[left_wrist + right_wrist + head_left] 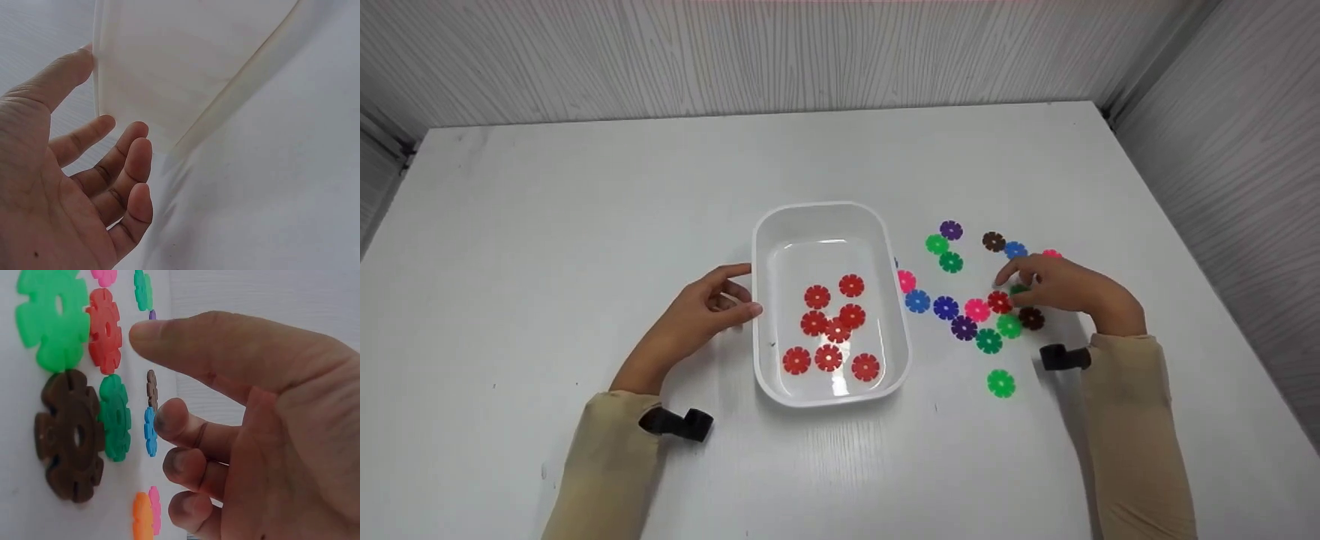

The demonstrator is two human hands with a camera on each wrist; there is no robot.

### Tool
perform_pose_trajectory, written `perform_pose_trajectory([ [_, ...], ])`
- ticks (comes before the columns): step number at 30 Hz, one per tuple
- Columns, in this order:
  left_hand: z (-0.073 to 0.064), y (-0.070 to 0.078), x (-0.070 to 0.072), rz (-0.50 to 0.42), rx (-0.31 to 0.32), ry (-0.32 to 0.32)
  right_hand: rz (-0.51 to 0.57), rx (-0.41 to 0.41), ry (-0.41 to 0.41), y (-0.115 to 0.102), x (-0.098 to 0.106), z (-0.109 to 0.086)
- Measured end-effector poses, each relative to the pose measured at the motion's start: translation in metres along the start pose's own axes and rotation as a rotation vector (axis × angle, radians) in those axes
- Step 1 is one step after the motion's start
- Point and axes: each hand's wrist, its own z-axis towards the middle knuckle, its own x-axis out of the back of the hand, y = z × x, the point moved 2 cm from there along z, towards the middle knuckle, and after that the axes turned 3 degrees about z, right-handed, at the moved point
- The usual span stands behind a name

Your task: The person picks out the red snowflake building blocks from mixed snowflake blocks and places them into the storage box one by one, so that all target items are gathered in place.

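Observation:
My left hand (696, 319) lightly holds the left rim of a white plastic tray (760, 225), thumb on the rim and index finger against the outer wall. In the left wrist view the other fingers curl loosely beside the tray wall (180, 62). Several red snowflake discs (817, 296) lie inside the tray, some overlapping. Over the loose discs to the right hovers my right hand (1057, 283), holding nothing. Its thumb and index finger are spread near a red snowflake disc (1000, 302); the right wrist view shows the thumb tip just apart from that red disc (105, 331).
Discs of other colours are scattered right of the tray: a purple disc (951, 230), a blue disc (917, 301), a brown disc (1032, 319) and a green disc (1001, 383) among them. An orange disc (143, 516) shows in the right wrist view. Panelled walls (780, 60) border the white table (585, 187).

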Motion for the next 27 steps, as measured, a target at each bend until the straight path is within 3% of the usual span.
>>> perform_pose_trajectory([
  [8, -0.0012, -0.0001, 0.0004, -0.002, 0.006, -0.008, -0.022, 0.005, -0.008, -0.0020, -0.0046, 0.0050],
  [21, -0.0001, 0.0002, 0.0000, 0.001, 0.000, -0.005, -0.051, 0.070, 0.073, 0.0008, -0.0057, 0.0082],
  [27, 0.0000, 0.0009, 0.0006, 0.012, 0.001, -0.005, -0.044, 0.044, 0.057, -0.0016, -0.0063, 0.0082],
])
